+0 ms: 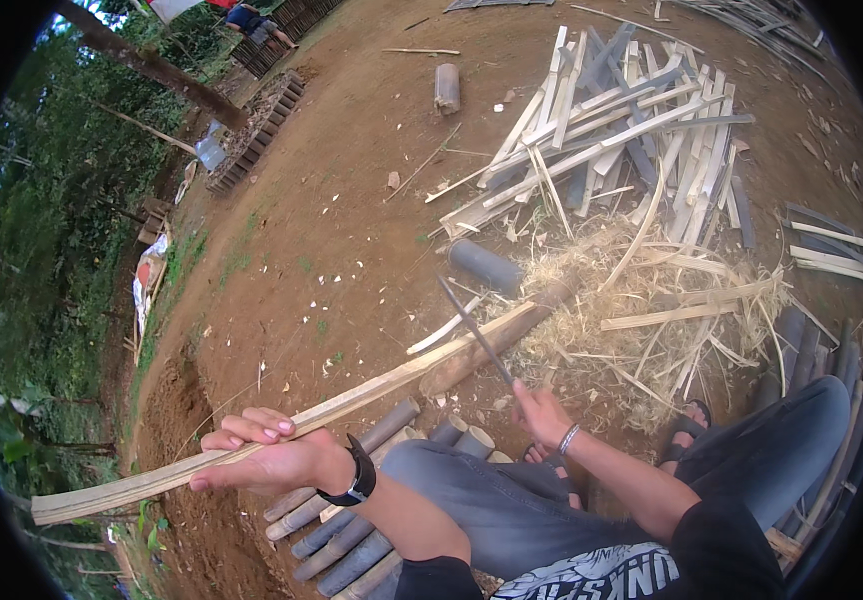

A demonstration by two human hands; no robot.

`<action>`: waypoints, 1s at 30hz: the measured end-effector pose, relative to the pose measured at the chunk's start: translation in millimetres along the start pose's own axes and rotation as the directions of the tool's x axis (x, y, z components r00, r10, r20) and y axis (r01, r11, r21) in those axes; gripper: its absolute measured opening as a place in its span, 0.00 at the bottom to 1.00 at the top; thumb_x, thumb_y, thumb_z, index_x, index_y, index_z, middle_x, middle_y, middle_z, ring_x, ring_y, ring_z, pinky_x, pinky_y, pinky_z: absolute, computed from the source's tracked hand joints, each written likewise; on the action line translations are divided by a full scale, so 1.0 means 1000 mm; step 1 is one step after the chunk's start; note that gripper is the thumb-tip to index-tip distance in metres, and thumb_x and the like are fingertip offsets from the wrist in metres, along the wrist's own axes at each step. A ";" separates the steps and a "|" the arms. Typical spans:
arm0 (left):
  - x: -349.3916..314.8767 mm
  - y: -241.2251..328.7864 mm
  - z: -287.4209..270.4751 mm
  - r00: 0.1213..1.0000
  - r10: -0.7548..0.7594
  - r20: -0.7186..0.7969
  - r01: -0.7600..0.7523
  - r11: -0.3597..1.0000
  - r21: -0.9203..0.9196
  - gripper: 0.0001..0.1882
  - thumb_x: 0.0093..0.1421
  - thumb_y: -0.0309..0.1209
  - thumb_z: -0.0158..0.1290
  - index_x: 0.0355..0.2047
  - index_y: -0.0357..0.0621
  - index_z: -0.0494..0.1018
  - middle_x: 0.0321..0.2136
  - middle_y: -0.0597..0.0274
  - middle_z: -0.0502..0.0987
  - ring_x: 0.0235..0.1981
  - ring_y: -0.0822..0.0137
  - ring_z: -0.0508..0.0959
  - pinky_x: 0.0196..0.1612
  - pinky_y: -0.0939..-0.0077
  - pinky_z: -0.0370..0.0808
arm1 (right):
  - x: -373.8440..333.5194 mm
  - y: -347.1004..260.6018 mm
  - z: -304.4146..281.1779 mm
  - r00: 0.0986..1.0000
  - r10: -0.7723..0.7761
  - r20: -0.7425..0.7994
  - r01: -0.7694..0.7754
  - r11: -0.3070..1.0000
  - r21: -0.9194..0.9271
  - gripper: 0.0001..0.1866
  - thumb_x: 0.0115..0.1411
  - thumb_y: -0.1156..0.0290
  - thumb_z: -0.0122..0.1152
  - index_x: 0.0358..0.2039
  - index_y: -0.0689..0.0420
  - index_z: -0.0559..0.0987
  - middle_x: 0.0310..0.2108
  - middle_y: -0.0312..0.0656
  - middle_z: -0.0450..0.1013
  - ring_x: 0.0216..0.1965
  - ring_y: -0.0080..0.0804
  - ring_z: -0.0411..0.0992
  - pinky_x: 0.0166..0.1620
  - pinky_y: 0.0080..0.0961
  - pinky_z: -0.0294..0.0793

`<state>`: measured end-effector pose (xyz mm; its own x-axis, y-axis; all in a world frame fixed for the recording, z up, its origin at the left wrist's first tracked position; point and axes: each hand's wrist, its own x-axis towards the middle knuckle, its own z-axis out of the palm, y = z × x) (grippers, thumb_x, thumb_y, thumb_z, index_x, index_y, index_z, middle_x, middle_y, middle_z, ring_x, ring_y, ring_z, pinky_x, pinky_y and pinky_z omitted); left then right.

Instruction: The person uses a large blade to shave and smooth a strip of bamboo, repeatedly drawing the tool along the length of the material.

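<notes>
You have one left grip [266, 458], one right grip [543, 412], one long slat [131, 484] and one knife [476, 333]. You wear one watch [361, 475] and one bracelet [569, 438]. On the ground, count one gray cylinder [485, 265], one far brown log [447, 89] and, far right, one strip pile [631, 120], its pieces too overlapped to count. Count one other person [251, 22], far left.

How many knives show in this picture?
1: the long thin knife in the right hand, its blade crossing the pale strip in the view. The heap of shavings could hide others.
</notes>
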<state>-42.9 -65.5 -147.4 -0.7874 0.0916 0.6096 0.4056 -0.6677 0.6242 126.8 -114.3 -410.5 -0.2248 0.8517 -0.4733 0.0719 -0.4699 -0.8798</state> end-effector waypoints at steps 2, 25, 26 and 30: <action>-0.003 -0.001 0.005 0.999 -0.013 -0.036 0.014 0.999 0.029 0.30 0.64 0.61 0.29 0.20 0.50 0.54 0.07 0.69 0.52 0.04 0.77 0.54 0.06 0.89 0.52 | -0.013 -0.013 0.018 0.990 -0.121 0.065 0.119 0.992 0.044 0.42 0.62 0.37 0.35 0.13 0.64 0.75 0.07 0.40 0.65 0.13 0.31 0.67 0.23 0.29 0.68; 0.003 -0.007 -0.010 0.917 -0.082 0.390 0.180 0.958 -0.224 0.31 0.61 0.65 0.31 0.21 0.50 0.53 0.08 0.72 0.53 0.06 0.79 0.53 0.11 0.89 0.50 | 0.019 0.017 0.023 0.993 -0.115 -0.023 0.117 0.988 0.101 0.41 0.61 0.36 0.37 0.12 0.63 0.74 0.08 0.40 0.65 0.13 0.34 0.68 0.23 0.36 0.68; 0.004 -0.008 -0.010 0.912 -0.092 0.399 0.196 0.954 -0.226 0.31 0.61 0.65 0.31 0.21 0.50 0.54 0.08 0.72 0.53 0.06 0.79 0.53 0.11 0.89 0.50 | 0.021 0.021 0.024 0.978 -0.208 -0.031 0.210 0.977 0.045 0.41 0.61 0.37 0.38 0.11 0.63 0.74 0.08 0.41 0.66 0.13 0.35 0.68 0.24 0.37 0.68; 0.012 -0.014 -0.017 0.912 -0.110 0.395 0.214 0.949 -0.230 0.31 0.60 0.66 0.32 0.21 0.50 0.54 0.07 0.72 0.52 0.06 0.79 0.53 0.11 0.88 0.49 | 0.052 0.065 0.007 0.985 -0.082 -0.152 0.076 0.996 -0.048 0.41 0.61 0.38 0.40 0.12 0.65 0.75 0.09 0.45 0.67 0.15 0.37 0.70 0.28 0.37 0.70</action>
<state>-66.3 -67.9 -156.8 -0.5792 0.4486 0.6807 0.1097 -0.7845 0.6104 113.5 -102.4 -492.0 -0.0797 0.9128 -0.4006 0.1012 -0.3924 -0.9142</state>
